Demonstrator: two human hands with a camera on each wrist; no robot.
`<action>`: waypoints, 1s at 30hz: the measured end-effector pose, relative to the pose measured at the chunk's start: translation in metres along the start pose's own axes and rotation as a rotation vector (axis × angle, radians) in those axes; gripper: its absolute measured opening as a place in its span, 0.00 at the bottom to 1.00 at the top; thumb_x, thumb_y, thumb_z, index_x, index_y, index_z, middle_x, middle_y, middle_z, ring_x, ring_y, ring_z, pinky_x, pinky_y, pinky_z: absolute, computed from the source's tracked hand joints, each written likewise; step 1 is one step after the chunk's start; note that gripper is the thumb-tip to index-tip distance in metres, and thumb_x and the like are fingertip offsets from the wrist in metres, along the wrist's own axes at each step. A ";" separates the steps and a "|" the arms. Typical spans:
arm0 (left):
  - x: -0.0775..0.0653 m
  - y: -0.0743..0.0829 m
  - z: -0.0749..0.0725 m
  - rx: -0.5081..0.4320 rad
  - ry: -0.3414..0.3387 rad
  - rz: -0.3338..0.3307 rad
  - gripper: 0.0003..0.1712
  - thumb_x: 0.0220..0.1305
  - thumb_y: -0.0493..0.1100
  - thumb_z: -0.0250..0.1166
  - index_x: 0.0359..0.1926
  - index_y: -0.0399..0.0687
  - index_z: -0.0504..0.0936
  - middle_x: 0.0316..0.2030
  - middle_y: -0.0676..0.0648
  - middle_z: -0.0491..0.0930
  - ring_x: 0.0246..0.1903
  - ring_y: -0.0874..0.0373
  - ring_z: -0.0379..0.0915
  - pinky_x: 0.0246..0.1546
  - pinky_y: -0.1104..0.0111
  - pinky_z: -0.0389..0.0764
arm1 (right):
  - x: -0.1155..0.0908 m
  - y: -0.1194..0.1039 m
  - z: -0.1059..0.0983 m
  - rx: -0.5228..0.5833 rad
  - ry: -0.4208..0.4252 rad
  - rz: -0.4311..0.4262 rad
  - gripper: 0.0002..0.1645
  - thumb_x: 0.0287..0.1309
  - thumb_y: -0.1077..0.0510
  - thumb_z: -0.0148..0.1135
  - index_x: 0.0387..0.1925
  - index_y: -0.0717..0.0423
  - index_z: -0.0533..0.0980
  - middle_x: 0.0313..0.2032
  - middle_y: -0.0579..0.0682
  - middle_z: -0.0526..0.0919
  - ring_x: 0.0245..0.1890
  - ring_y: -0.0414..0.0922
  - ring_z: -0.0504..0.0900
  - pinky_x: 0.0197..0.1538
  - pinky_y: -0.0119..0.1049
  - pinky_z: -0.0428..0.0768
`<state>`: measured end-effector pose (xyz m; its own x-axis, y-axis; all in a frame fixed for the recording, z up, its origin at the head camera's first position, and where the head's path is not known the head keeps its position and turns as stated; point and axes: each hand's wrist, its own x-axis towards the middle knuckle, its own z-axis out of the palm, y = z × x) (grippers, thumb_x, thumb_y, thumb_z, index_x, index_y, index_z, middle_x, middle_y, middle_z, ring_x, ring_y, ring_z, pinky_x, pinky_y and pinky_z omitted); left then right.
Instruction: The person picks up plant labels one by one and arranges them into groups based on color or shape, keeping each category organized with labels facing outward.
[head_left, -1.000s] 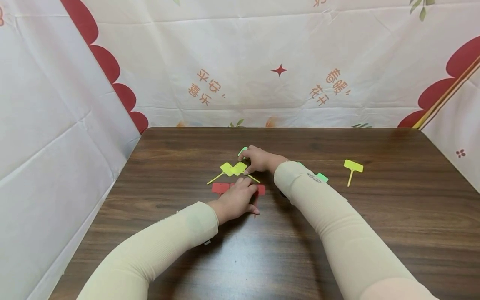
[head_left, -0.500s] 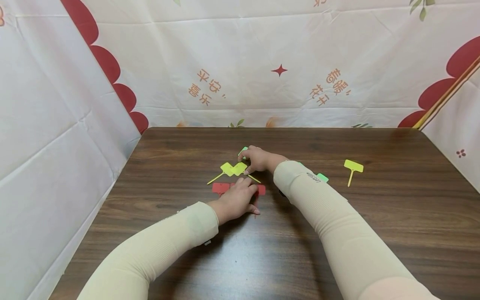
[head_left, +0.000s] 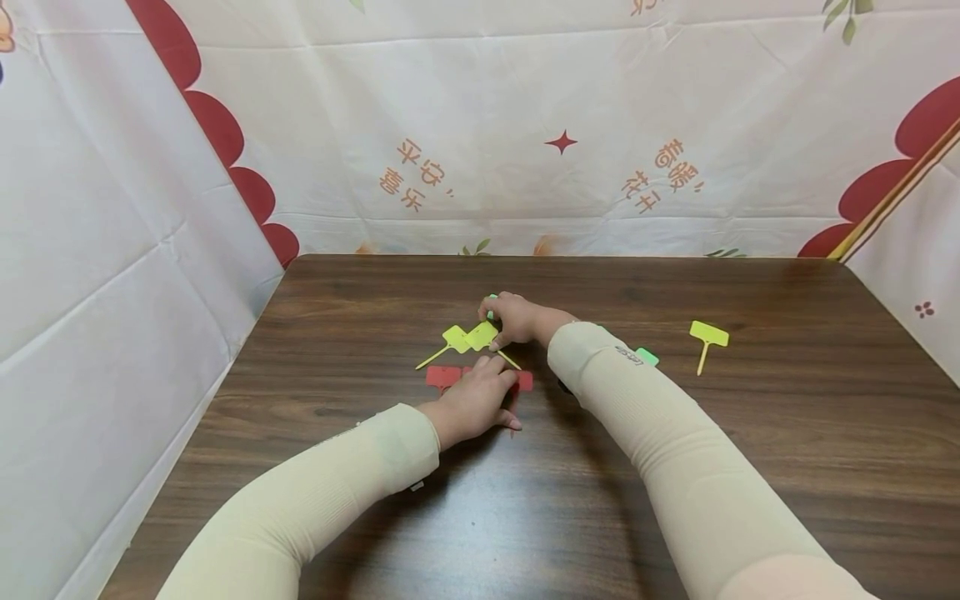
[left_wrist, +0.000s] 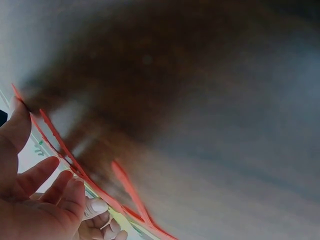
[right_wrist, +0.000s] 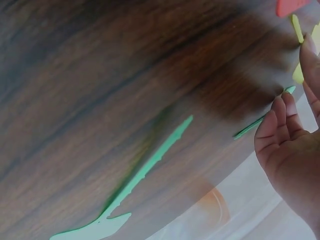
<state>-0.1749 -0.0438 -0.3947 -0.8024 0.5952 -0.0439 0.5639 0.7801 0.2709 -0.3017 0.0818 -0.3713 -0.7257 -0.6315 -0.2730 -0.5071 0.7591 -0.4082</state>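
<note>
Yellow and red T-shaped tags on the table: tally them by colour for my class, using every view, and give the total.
Yellow T-shaped tags: 3
Red T-shaped tags: 3 (partly under the left hand, but three stems show in the left wrist view)
Total: 6

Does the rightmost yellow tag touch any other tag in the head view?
No, the rightmost yellow tag lies apart, with bare table showing all around it.

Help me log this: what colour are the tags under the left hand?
Red; the tags show best in the head view.
</note>
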 end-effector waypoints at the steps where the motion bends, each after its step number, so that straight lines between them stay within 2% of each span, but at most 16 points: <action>1: 0.000 0.000 0.000 0.003 0.000 0.001 0.28 0.53 0.56 0.72 0.48 0.43 0.78 0.51 0.46 0.70 0.52 0.51 0.63 0.51 0.63 0.73 | 0.000 0.000 0.000 0.006 0.006 0.001 0.26 0.53 0.60 0.71 0.51 0.58 0.69 0.51 0.63 0.70 0.54 0.57 0.69 0.57 0.48 0.68; 11: 0.000 -0.001 0.001 0.010 0.018 0.023 0.27 0.52 0.56 0.72 0.45 0.43 0.78 0.50 0.46 0.70 0.49 0.51 0.64 0.48 0.63 0.72 | -0.003 0.001 0.001 0.078 0.049 -0.015 0.26 0.51 0.65 0.72 0.45 0.60 0.64 0.40 0.58 0.73 0.41 0.51 0.72 0.48 0.43 0.71; 15: -0.001 0.000 0.001 0.008 0.021 0.024 0.26 0.52 0.55 0.73 0.44 0.43 0.78 0.49 0.46 0.70 0.48 0.52 0.64 0.47 0.64 0.72 | -0.004 0.001 0.002 0.088 0.067 0.005 0.27 0.51 0.65 0.72 0.43 0.60 0.62 0.35 0.55 0.71 0.37 0.50 0.70 0.46 0.41 0.70; 23: -0.001 0.001 -0.001 -0.012 0.031 0.026 0.23 0.51 0.55 0.73 0.39 0.45 0.78 0.50 0.45 0.71 0.48 0.51 0.64 0.47 0.64 0.72 | -0.005 0.002 0.002 0.112 0.112 0.055 0.29 0.48 0.67 0.73 0.42 0.61 0.61 0.37 0.55 0.70 0.37 0.50 0.69 0.46 0.40 0.70; 30: -0.001 0.002 -0.002 -0.017 0.009 0.010 0.26 0.52 0.55 0.73 0.44 0.44 0.78 0.49 0.46 0.71 0.49 0.52 0.64 0.47 0.65 0.73 | -0.004 0.004 0.004 0.130 0.140 0.078 0.30 0.48 0.67 0.72 0.43 0.61 0.60 0.45 0.61 0.73 0.42 0.52 0.71 0.50 0.42 0.71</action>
<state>-0.1733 -0.0433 -0.3925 -0.7983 0.6014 -0.0322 0.5689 0.7705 0.2876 -0.2989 0.0872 -0.3753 -0.8223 -0.5370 -0.1883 -0.3894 0.7723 -0.5019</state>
